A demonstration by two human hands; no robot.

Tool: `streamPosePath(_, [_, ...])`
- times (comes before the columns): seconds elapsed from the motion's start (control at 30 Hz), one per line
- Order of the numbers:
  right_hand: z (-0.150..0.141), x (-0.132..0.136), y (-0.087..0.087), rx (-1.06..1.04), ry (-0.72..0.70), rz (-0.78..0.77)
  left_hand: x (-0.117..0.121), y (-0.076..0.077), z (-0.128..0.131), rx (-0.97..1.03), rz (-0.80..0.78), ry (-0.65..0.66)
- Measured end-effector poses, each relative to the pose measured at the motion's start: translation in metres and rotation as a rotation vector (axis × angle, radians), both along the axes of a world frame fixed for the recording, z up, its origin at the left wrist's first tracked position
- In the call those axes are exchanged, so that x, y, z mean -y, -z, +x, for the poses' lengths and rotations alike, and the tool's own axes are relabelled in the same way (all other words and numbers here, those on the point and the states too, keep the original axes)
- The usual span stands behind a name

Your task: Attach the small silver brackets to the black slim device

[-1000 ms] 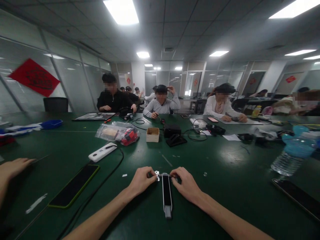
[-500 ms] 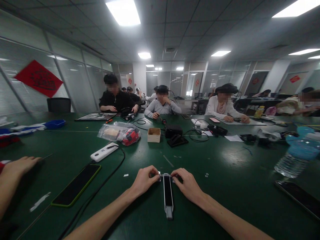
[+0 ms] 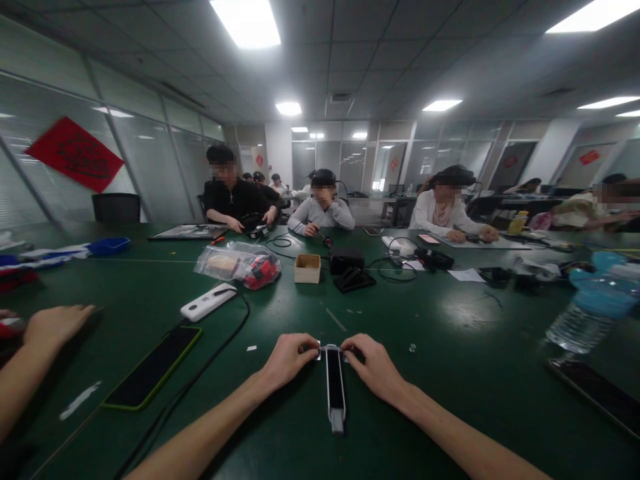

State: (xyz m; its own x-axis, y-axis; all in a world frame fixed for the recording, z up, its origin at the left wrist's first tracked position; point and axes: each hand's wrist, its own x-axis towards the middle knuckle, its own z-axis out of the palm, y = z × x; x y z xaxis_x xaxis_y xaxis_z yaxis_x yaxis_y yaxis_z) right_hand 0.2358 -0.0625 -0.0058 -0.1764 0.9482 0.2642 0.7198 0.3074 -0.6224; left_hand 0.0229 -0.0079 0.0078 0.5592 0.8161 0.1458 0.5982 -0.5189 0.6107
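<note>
Left hand (image 3: 286, 358) pinches a shiny piece (image 3: 319, 351); right hand's (image 3: 374, 360) grip, can't tell. Toward the surface's (image 3: 280, 437) near edge, the thin stick (image 3: 335, 383) looks light and stiff; hold its sides.

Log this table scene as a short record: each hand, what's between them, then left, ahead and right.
Left hand: thumb and forefinger pinching a small shiny piece
Right hand: fingertips beside the far end of a slim device; whether they hold anything is unclear
Between hands: the slim device, dark-faced with a white edge, on the green table
Left: green-edged phone; another person's hand
Ahead: small open box; clear bag
Right: water bottle
</note>
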Motion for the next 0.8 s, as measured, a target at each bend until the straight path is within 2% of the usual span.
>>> streamPosePath(0.3, [0.002,-0.003,0.003,-0.027,-0.017,-0.028,-0.005,0.011,0.000,0.006,0.127,0.016])
streamPosePath(0.6, [0.005,-0.004,0.006,-0.030,-0.023,-0.007,-0.004,0.012,0.000,0.016,0.130,0.058])
streamPosePath(0.8, [0.003,-0.004,0.006,-0.036,-0.012,0.004,-0.005,0.012,0.000,0.021,0.102,0.022])
